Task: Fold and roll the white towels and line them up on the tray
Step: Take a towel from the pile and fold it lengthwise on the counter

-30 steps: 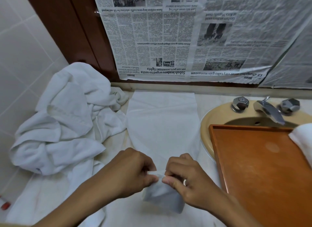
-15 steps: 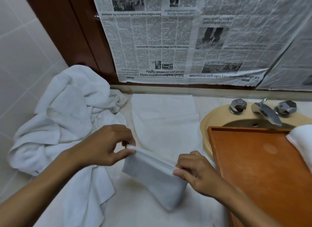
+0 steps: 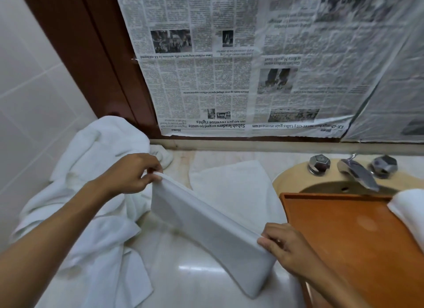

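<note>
A white towel (image 3: 206, 229) is lifted off the counter and stretched between both hands, its far part still lying flat behind. My left hand (image 3: 135, 172) pinches its upper left corner. Its lower right corner is pinched by my right hand (image 3: 286, 245), close to the orange tray's left rim. The orange tray (image 3: 344, 239) rests over the sink at the right. At the tray's right edge lies another white towel (image 3: 408, 211), only partly in view.
A heap of crumpled white towels (image 3: 75, 193) fills the left of the marble counter (image 3: 183, 282). A beige sink (image 3: 289, 186) with a chrome tap (image 3: 358, 174) lies under the tray. Newspaper (image 3: 252, 66) covers the wall behind.
My hands have moved apart, the left up and away to the left, the right to the right. The towel's near end has risen off the counter and spread wide between them.
</note>
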### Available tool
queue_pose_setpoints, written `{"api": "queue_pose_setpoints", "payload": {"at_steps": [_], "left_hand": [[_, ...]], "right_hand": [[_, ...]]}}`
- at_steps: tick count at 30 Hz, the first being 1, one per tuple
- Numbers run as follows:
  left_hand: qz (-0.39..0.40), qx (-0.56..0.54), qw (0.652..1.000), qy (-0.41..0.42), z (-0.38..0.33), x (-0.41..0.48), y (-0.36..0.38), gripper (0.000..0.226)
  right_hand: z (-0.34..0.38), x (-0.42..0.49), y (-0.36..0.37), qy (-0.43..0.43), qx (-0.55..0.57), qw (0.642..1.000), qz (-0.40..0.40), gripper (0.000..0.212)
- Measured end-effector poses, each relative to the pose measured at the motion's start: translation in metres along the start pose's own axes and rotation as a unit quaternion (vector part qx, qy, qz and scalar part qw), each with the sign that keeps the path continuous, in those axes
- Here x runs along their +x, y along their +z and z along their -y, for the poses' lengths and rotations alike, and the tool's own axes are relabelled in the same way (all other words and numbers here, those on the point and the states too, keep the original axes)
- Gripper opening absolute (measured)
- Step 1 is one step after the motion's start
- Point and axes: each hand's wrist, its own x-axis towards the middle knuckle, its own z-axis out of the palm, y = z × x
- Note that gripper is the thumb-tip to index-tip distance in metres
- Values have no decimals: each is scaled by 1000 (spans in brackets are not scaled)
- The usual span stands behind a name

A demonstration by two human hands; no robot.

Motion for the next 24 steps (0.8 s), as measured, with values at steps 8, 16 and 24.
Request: {"api": "queue_pose_setpoints", "payload": {"at_steps": [8, 16, 24], "left_hand": [[-19, 43, 993, -107, 30, 38, 2, 5], [-23, -27, 972, -232, 58, 36, 47, 7], [-20, -275, 931, -239, 81, 44, 63, 21]], "right_hand": [[-11, -18, -17, 10, 25, 999, -21, 42], [0, -60, -24, 82, -20, 996, -38, 27], [44, -85, 2, 157, -73, 981, -92, 25]]}}
